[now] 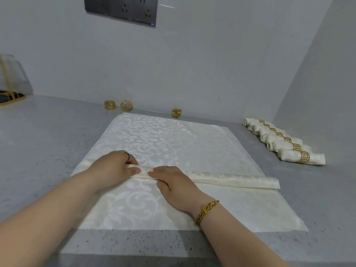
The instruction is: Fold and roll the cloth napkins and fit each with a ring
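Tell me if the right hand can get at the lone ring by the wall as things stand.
Probably yes. Only flat napkin lies between the right hand and that ring, with nothing standing in the way. The hand holds the napkin's rolled edge, so it would have to let go first.

One wide-angle view is supplied, taken from head height above the near edge of the countertop (38,151). It is directed forward and down toward the rear wall (192,64). The napkin (163,143) is framed centrally at close range. The side wall (317,74) is included at the right border.
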